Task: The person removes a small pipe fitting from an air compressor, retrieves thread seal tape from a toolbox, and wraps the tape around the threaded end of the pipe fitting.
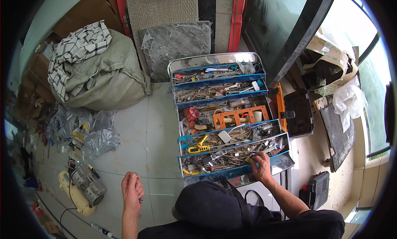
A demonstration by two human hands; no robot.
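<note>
A cantilever toolbox with blue-edged tiers holds jumbled wrenches, bits and small tools. My right hand reaches into its nearest tier, fingers curled at a small yellowish piece that I cannot make out. My left hand is held over the tiled floor left of the box, fingers curled round something small, mostly hidden. An orange slotted plastic piece lies in the middle section, and a yellow tool in a front tier. My dark-clothed knee is just below the box.
A large sack with checked cloth, plastic bags and a compressor line the left. Boards lean behind the toolbox. A dark door frame, an open black case, a leaning board and a closed case stand right.
</note>
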